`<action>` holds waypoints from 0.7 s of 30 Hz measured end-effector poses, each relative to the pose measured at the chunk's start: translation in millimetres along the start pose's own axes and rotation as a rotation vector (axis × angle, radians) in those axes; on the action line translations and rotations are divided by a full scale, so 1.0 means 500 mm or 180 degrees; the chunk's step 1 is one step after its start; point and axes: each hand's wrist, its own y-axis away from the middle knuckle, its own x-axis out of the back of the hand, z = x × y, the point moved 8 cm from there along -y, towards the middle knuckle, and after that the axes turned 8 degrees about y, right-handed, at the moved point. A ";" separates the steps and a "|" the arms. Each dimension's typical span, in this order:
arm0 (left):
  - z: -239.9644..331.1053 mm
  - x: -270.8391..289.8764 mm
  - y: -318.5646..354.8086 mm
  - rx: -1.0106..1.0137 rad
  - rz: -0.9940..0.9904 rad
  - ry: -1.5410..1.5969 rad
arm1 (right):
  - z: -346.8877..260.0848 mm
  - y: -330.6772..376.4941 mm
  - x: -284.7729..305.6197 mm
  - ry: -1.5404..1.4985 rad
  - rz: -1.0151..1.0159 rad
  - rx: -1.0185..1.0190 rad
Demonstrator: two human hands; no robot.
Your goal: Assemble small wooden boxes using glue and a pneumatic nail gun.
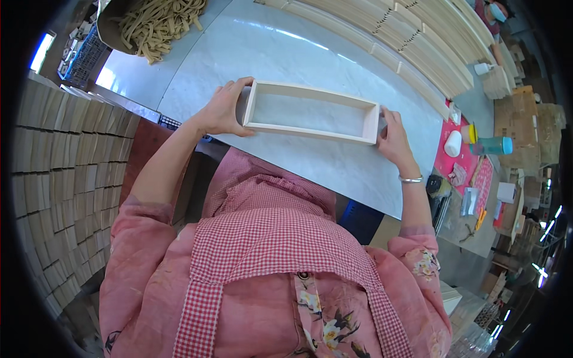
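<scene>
Between the person's two bare hands sits a long rectangular frame of pale, unpainted wood [310,96], its faces plain and the tabletop showing through its open middle. The left hand [225,113] is clamped on the frame's left end, spread wide: thumb at the near corner, fingers at the far corner, with a gap between palm and end board. The right hand [394,138] holds the opposite end, fingers bent and closed in against the short board. Both forearms reach forward and inward from pink sleeves, and a silver bracelet [410,179] rings the right wrist. Under the hands spreads a glossy, pale marble-patterned tabletop [334,170]; whether the frame rests on it cannot be told.

Beyond the left hand, tan curling flat strips [158,27] spill from a dark container; to that hand's left rise stacked rows of pale wooden pieces [71,173]. Farther out from the right hand lie long rows of pale wooden boards [439,65]. To the right of the right hand stand a white rounded container [453,144] and a teal bottle with a blue cap [493,145]; any lettering on them is too small to read.
</scene>
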 end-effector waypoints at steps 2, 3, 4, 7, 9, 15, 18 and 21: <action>-0.001 0.003 0.011 -0.0124 0.0120 -0.0095 | -0.017 0.003 -0.024 -0.0205 -0.0149 0.0176; 0.002 0.006 0.017 -0.0181 0.0180 -0.0147 | -0.024 0.008 -0.038 -0.0310 -0.0227 0.0269; 0.009 0.007 0.018 -0.0216 0.0152 -0.0223 | -0.012 0.019 -0.041 -0.0588 0.0071 0.0229; 0.028 0.007 0.025 -0.0411 0.0133 -0.0553 | 0.005 0.054 -0.053 -0.0901 0.0532 0.0152; 0.041 0.012 0.043 -0.0625 0.0116 -0.0790 | 0.002 0.067 -0.057 -0.0897 0.0736 0.0095; -0.029 -0.007 0.087 0.1469 0.0277 0.2672 | -0.010 0.082 -0.071 -0.0932 0.0809 -0.0064; -0.046 -0.046 0.089 0.1759 0.0587 0.2864 | -0.005 0.084 -0.074 -0.1106 0.0782 -0.0200; -0.054 -0.046 0.082 0.1422 0.0746 0.2081 | -0.008 0.084 -0.074 -0.1126 0.0794 -0.0209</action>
